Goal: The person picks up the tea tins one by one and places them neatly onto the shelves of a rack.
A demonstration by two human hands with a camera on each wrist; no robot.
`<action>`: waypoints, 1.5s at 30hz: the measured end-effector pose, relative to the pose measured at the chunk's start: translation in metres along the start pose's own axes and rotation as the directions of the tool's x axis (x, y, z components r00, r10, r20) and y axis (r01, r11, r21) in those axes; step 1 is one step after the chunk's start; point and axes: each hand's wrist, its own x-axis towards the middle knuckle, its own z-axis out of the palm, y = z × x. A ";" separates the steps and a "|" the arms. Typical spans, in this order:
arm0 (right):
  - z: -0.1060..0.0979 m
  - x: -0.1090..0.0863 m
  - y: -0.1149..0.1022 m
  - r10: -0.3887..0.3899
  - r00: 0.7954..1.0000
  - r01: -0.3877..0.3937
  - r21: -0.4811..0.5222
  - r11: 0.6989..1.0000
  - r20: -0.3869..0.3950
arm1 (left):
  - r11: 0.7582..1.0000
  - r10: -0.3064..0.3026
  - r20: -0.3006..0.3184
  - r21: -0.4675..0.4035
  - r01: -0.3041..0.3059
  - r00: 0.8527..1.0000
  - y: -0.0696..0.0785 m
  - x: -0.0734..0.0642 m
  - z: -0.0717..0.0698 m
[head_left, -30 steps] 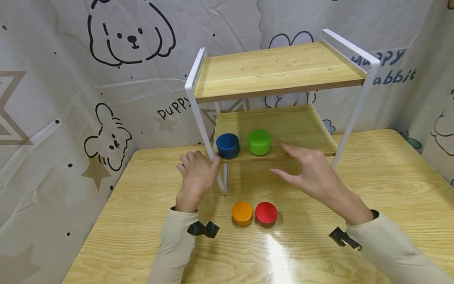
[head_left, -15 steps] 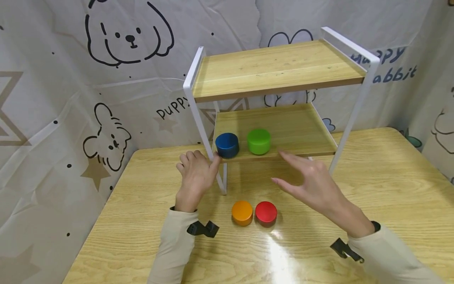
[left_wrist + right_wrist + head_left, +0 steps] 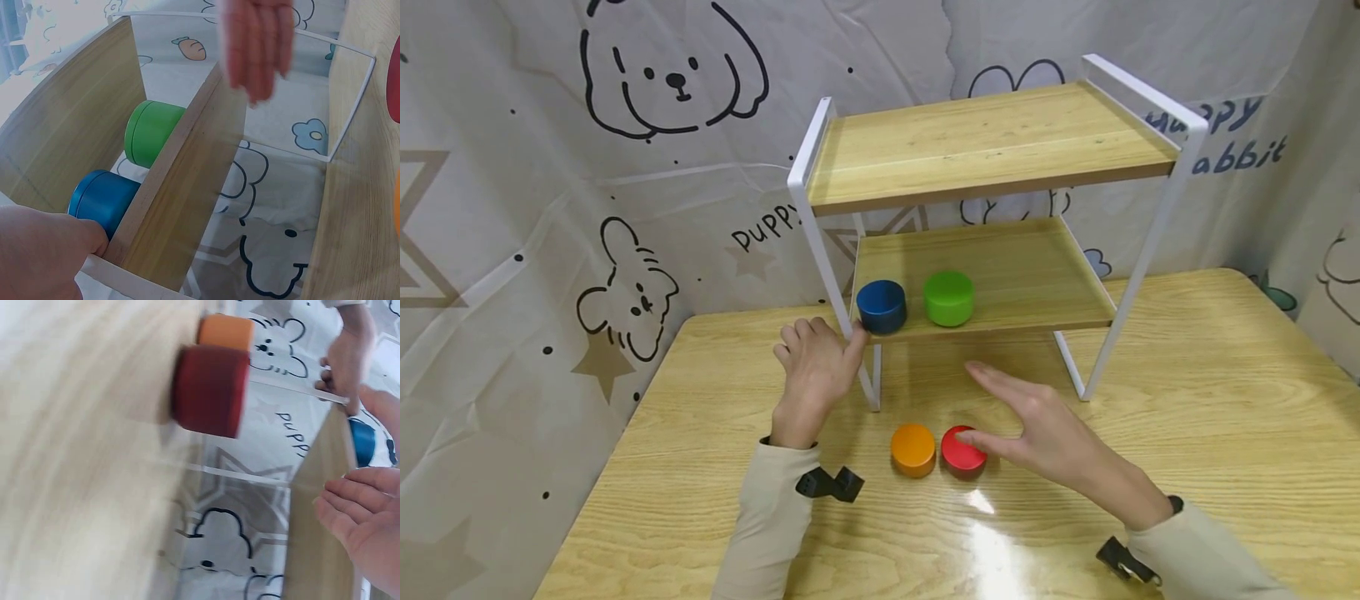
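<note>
The patterned cloth (image 3: 722,175) forms the backdrop; the wooden table (image 3: 685,517) supports the setup. The two-tier rack (image 3: 985,150) stands upright on it, long side toward the person — an orientation that probably gives both hands frontal access. The right hand (image 3: 1045,429) is in front of the rack, near the red cylinder (image 3: 961,462). The left hand (image 3: 812,371) is at the left front post (image 3: 827,267), likely to steady the frame.

The blue cylinder (image 3: 882,310) and green cylinder (image 3: 949,302) stand apart on the lower board (image 3: 1022,275) near its front edge, presumably for easy reach; blue is just beside the post. The red cylinder and the orange cylinder (image 3: 913,450) stand on the table before the rack, separated by a narrow gap.

Right fingers: spread wide from the thumb — nothing held. The thumb overlaps the red cylinder in the head view; the right wrist view shows clearance. Left fingers: the thumb lies at the post, next to the blue cylinder; whether the fingers close around the post cannot be told.
</note>
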 end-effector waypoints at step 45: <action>0.032 -0.009 0.010 0.043 0.920 -0.055 0.020 0.998 0.391 | 1.000 0.028 -0.023 0.009 -0.027 0.999 -0.002 -0.001 -0.002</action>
